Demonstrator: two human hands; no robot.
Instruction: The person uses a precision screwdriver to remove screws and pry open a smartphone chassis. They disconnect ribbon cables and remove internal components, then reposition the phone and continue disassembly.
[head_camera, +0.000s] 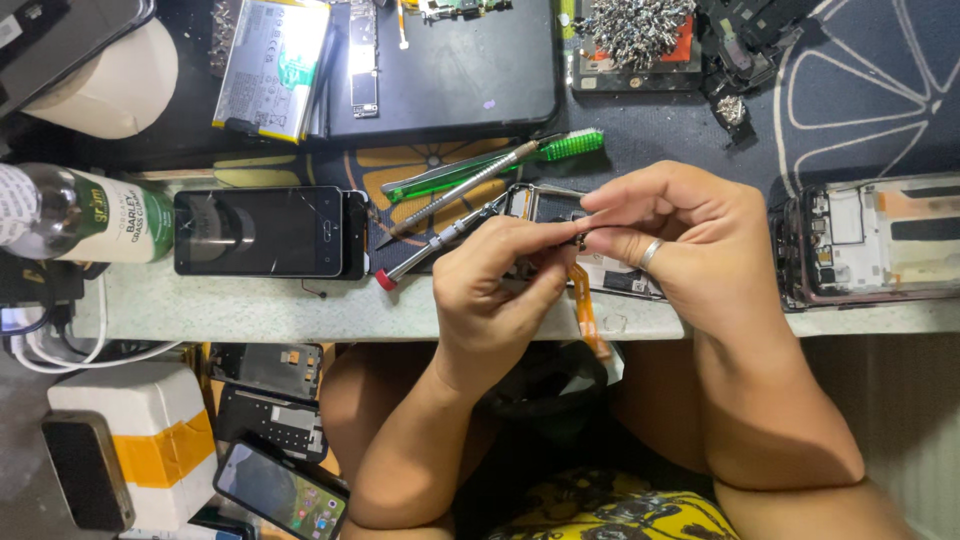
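My left hand (495, 290) and my right hand (680, 240) meet over the bench edge, pinching a small dark phone part (580, 240) between fingertips. An orange flex cable (583, 305) hangs down from it. Under the hands lies an opened phone frame (535, 200), partly hidden. A ring sits on a finger of my right hand. Two screwdrivers (455, 190) and a green toothbrush (560, 147) lie just left of the hands.
A black phone (265, 232) with a cracked screen lies to the left, beside a bottle (70, 215). Another opened phone (870, 240) is at the right. A battery (270, 65), a black tray (450, 70) and a pile of screws (635, 30) sit further back. Phones lie below the bench.
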